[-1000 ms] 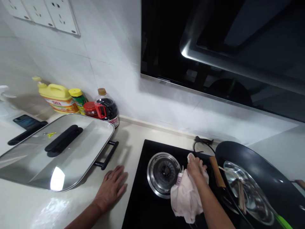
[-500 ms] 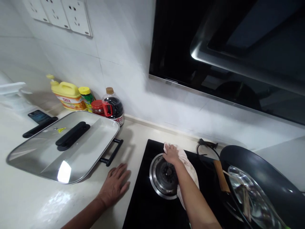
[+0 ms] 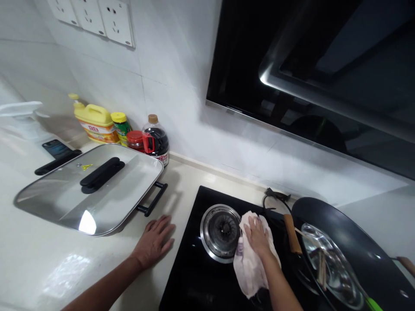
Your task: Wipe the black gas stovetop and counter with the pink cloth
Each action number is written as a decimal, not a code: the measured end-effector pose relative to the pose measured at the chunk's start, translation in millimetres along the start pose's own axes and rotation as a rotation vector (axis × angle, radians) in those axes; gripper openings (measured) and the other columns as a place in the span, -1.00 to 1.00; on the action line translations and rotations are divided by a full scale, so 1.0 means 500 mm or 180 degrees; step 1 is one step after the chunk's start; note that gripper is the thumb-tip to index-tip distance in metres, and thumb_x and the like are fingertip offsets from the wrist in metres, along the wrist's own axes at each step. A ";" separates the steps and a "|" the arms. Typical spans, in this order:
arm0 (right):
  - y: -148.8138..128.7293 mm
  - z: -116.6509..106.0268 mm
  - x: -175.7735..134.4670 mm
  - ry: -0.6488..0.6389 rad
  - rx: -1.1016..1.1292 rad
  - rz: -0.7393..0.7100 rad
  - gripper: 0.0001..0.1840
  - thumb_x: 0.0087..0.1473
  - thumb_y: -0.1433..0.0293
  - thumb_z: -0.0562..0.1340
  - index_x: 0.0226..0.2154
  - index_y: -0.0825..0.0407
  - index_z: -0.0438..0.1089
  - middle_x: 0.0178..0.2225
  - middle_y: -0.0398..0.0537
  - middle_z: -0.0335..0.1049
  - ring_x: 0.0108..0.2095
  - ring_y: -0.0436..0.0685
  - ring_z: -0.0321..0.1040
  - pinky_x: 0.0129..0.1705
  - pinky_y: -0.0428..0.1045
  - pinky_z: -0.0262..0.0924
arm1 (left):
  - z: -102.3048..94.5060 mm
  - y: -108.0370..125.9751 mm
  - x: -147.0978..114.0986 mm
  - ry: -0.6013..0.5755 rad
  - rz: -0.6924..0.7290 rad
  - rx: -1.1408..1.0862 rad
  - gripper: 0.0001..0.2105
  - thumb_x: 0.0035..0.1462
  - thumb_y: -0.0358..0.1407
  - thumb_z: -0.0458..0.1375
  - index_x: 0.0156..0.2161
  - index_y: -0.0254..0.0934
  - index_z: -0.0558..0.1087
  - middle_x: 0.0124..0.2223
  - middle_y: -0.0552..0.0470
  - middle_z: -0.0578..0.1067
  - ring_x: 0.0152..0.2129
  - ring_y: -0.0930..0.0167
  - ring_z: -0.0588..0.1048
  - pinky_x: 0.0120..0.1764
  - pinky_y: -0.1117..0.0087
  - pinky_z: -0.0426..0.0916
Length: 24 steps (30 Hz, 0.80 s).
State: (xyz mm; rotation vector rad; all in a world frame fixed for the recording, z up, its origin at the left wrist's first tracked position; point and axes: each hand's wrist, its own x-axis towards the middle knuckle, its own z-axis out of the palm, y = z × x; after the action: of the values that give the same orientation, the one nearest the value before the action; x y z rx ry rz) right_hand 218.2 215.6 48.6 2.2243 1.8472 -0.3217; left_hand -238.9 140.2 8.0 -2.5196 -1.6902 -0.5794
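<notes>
My right hand presses a pale pink cloth onto the black glass cooktop, its fingers curved over the fabric. Just left of the cloth is the round metal burner, with dark marks on its ring and centre. My left hand rests palm down on the white countertop, fingers spread, holding nothing. Close to its fingertips is the black side handle of a rectangular pan with a glass lid. The cloth hides the surface under my right hand.
Right of the cloth lie a dark wok, a shiny metal bowl and a wooden handle. A black range hood overhangs the cooktop. By the wall stand a dark sauce bottle, jars and a yellow jug.
My right hand has moved with the cloth from the burner's upper edge to the right and nearer to me, uncovering the burner. My left hand stays on the countertop. The view has shifted slightly.
</notes>
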 end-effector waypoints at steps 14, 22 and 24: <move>-0.006 0.049 -0.053 0.0394 -0.0065 0.0518 -0.37 0.43 0.14 -0.15 0.47 -0.28 0.04 0.42 0.15 0.05 0.33 0.49 0.09 0.21 0.46 0.11 | -0.003 0.005 0.001 0.0066 0.0089 0.0014 -0.64 0.33 -0.12 0.12 0.16 -0.14 0.48 0.29 -0.17 0.48 0.27 0.11 0.37 0.21 0.01 0.25; -0.174 -0.098 0.140 0.0213 0.0296 -0.0482 -0.38 0.36 0.16 -0.01 0.40 -0.18 0.16 0.43 0.13 0.03 0.38 0.40 -0.02 0.33 0.41 -0.06 | 0.000 0.010 -0.002 0.0086 0.0062 0.0042 -0.63 0.32 -0.11 0.13 0.15 -0.16 0.48 0.28 -0.18 0.48 0.26 0.09 0.37 0.22 0.00 0.23; -0.243 -0.114 0.161 0.0155 0.0376 -0.0777 -0.37 0.32 0.11 0.06 0.38 -0.16 0.18 0.42 0.11 0.05 0.38 0.37 -0.02 0.35 0.38 -0.09 | 0.000 0.010 -0.004 0.0092 0.0054 0.0044 -0.63 0.32 -0.13 0.13 0.16 -0.15 0.48 0.29 -0.19 0.46 0.26 0.09 0.36 0.22 -0.01 0.22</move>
State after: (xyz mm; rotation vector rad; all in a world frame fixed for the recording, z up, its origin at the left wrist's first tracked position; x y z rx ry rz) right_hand 114.3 330.1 72.8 2.0970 2.1839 -0.4334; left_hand -235.1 136.5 8.1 -2.5010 -1.6560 -0.5980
